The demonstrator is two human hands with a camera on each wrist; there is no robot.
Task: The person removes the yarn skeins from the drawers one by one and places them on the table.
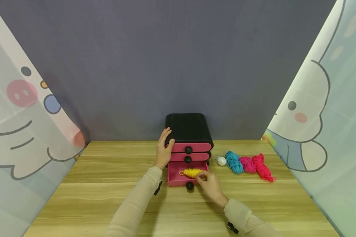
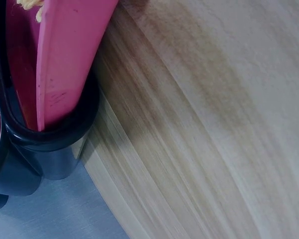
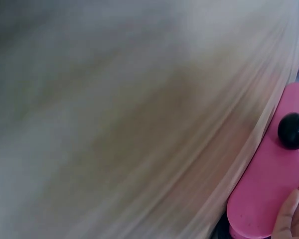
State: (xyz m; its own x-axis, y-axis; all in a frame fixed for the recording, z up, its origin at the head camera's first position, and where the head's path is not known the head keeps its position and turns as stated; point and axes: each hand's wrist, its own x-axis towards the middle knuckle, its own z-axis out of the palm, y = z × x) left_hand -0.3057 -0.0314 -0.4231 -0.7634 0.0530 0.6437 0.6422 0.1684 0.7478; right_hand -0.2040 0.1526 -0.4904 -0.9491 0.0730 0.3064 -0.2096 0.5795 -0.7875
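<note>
A small black cabinet [image 1: 188,128] with pink drawers stands at the back of the table, its bottom drawer [image 1: 174,179] pulled out. Inside that drawer lies a wound skein of yellow yarn [image 1: 192,172] with a small loop at its left end. My right hand [image 1: 211,187] pinches the skein's right end, over the drawer's front right corner. Against the cabinet's left side rests my left hand [image 1: 163,149], fingers extended and thumb near the top drawer. In the left wrist view a bit of yellow yarn [image 2: 30,4] shows behind the drawer wall [image 2: 72,59].
Right of the cabinet lie a small white ball-shaped item [image 1: 221,161], a blue yarn skein [image 1: 234,162], a magenta one [image 1: 247,164] and a hot-pink one [image 1: 262,167]. Black round knobs [image 1: 190,186] stick out from the drawer fronts. A grey wall [image 1: 178,65] rises behind the wooden table [image 1: 112,177].
</note>
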